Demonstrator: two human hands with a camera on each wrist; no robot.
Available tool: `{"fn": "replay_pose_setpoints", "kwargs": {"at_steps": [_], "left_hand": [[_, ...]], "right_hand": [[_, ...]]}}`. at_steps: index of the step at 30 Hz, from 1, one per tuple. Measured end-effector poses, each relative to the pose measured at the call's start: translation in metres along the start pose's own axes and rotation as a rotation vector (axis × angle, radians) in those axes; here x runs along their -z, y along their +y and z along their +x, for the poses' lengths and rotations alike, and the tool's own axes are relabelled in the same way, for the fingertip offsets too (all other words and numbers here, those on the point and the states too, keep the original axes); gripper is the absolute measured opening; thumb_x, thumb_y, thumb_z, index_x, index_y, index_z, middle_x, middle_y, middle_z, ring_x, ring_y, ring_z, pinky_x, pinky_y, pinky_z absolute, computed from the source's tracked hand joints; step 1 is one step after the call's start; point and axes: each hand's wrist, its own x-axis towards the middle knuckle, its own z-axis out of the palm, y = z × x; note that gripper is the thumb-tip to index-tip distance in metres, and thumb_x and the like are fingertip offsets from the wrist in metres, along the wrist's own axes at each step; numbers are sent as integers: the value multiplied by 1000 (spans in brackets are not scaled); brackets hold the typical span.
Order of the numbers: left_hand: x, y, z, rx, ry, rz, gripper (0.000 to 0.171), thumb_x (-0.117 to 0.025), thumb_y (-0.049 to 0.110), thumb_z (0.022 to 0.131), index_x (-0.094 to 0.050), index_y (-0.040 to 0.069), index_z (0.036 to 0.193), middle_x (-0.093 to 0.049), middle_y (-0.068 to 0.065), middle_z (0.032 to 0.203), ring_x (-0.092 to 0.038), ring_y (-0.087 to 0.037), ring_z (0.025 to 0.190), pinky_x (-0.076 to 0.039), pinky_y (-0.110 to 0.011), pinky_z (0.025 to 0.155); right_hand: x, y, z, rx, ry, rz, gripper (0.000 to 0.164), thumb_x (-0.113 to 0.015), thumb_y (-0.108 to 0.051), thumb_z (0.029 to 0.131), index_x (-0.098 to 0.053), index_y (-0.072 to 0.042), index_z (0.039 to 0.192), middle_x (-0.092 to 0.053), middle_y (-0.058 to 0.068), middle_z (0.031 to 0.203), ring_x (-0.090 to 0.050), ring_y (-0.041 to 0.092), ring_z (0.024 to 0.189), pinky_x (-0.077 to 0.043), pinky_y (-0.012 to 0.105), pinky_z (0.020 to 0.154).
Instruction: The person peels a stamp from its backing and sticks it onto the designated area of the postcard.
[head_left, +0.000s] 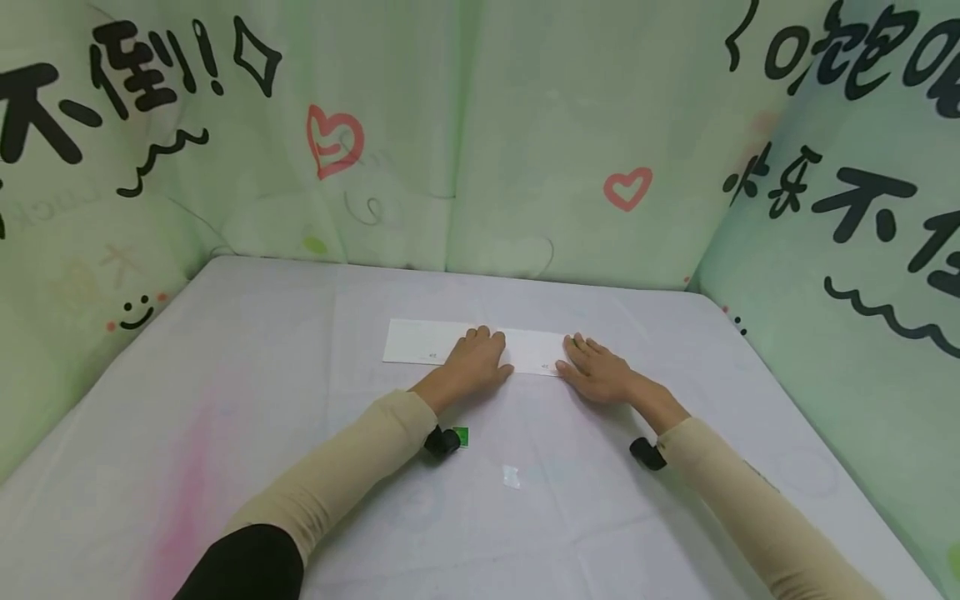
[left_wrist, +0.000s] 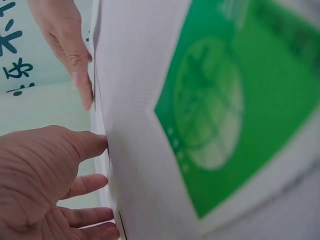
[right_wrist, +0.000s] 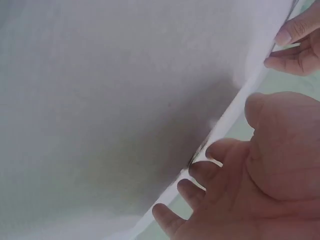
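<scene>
A long strip of thin white card or board lies flat near the far side of the table, with small printed marks along its near edge. My left hand rests across its middle, fingers extended and thumb out to the right. At its right end, my right hand lays its spread fingers on the white surface. The left wrist view shows the fingertips of my left hand against the strip's edge. In the right wrist view, the fingers of my right hand reach down to the white surface.
A small green printed square lies on the white tablecloth beside the left wrist camera. Nearer the front is a shiny clear patch. Green curtains with black writing and red hearts enclose the table.
</scene>
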Motion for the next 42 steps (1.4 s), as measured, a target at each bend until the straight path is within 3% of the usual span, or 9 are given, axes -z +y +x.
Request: {"fn": "replay_pose_setpoints", "kwargs": {"at_steps": [5,9,13,17,23,32,42], "left_hand": [[-1,-3,2,-13,19,-42,37,-63,30,103,-60,1,125,-59,-13,115,-53,-27,107,-46,-41,97],[0,-6,2,-30,101,-121,36,-64,26,101,-62,1,127,-64,-14,115,-58,-28,110,-48,-40,97],[8,-6,0,-59,183,-177,35,-65,23,99,-65,0,125,-66,-13,107,-61,-29,110,-51,-39,94],[17,-3,-7,-75,212,-232,36,-65,24,99,-64,-1,126,-67,-14,108,-61,-29,109,-51,-40,93],[24,-2,-23,-86,228,-314,37,-64,24,100,-63,0,128,-65,-20,127,-59,-31,118,-50,-43,98],[30,-10,-55,-136,283,-374,31,-66,21,98,-64,2,123,-65,-18,128,-58,-34,123,-49,-46,100],[41,-26,-81,-94,284,-379,32,-67,22,98,-64,3,124,-63,-15,133,-54,-33,130,-45,-47,107]], "right_hand": [[2,0,-1,-19,169,125,66,-31,-37,112,-26,15,153,-27,38,157,-22,55,147,-19,67,118],[4,-3,-6,-88,318,278,62,-34,-40,112,-41,9,150,-44,33,151,-37,51,142,-31,62,115],[6,-8,-13,-179,388,439,66,-34,-50,110,-47,1,148,-49,28,149,-42,46,140,-35,61,112],[7,-17,-22,-221,404,587,65,-37,-51,109,-48,0,147,-52,25,147,-46,41,138,-40,57,111],[7,-30,-33,-224,402,759,60,-41,-45,110,-51,3,144,-59,22,139,-56,33,129,-50,40,101],[6,-48,-51,-115,376,798,59,-44,-47,108,-57,3,139,-65,20,134,-61,32,124,-52,21,87],[7,-75,-65,-16,353,805,46,-50,-38,109,-61,0,130,-67,20,130,-63,29,119,-53,24,90]]}}
